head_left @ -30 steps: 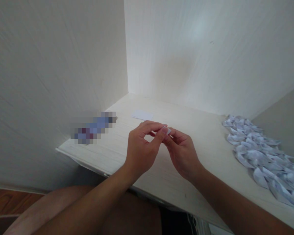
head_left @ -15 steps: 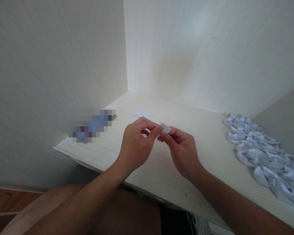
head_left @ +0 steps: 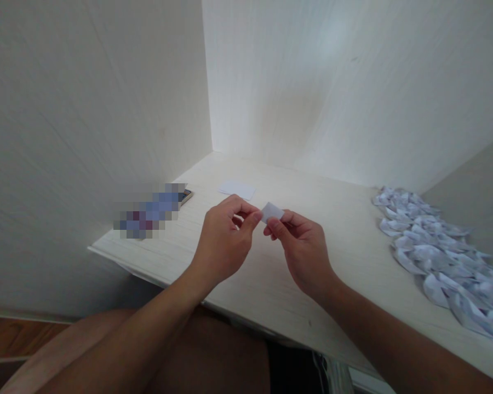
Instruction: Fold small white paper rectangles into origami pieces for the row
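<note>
A small piece of folded white paper (head_left: 273, 211) is held between my two hands, above the table. My left hand (head_left: 227, 232) pinches its left corner between thumb and forefinger. On the other side, my right hand (head_left: 304, 241) grips the paper's lower right part, thumb on top and fingers underneath. Behind my left hand, a flat white sheet of paper (head_left: 238, 189) lies on the table (head_left: 337, 219).
Many folded white paper boats (head_left: 431, 241) stand in rows along the right side. At the left lies a blurred-out object (head_left: 152, 213), apparently a phone. Pale walls (head_left: 271, 82) rise behind and on both sides.
My left fingers have shifted left to the paper's corner, so more of the folded paper shows. My right hand keeps its grip. The view has shifted slightly.
</note>
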Tool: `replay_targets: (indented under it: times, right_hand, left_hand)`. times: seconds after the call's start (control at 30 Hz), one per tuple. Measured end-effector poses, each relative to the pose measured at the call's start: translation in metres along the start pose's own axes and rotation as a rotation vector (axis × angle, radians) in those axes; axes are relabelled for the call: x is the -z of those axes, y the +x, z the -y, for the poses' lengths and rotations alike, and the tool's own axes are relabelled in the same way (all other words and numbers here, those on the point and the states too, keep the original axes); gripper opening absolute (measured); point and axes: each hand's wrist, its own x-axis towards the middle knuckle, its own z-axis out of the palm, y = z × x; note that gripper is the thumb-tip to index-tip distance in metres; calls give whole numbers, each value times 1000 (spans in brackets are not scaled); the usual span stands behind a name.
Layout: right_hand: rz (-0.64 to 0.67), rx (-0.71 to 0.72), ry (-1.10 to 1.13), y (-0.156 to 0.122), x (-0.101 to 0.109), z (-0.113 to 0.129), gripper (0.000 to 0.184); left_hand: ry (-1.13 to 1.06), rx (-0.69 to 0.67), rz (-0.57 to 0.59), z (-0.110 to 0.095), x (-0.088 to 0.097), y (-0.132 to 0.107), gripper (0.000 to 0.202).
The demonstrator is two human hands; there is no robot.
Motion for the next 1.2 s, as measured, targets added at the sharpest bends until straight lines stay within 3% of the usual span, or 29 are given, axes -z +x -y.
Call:
replay_targets:
  times: [0.33, 0.47, 0.57, 0.73, 0.97, 1.2]
  right_hand:
    - [-5, 66, -78, 2, 3, -5, 19]
    - [-6, 323, -265, 1, 4, -5, 13]
    - [15, 570, -446, -2, 4, -3, 18]
    - [5, 743, -545, -7, 2, -1, 14]
    - [-34, 795, -516, -8, 3, 3, 12]
    - [-4, 766, -536, -8, 3, 0, 11]
  left_hand:
    - [-9, -13, 71, 9, 1, 0, 14]
    - [-25, -139, 158, 6, 14, 5, 17]
    - [53, -324, 214, 0, 27, 9, 10]
    - [172, -531, 174, -3, 34, 8, 6]
    - [184, -591, 56, -3, 27, 2, 10]
    - [119, -561, 137, -2, 28, 5, 8]
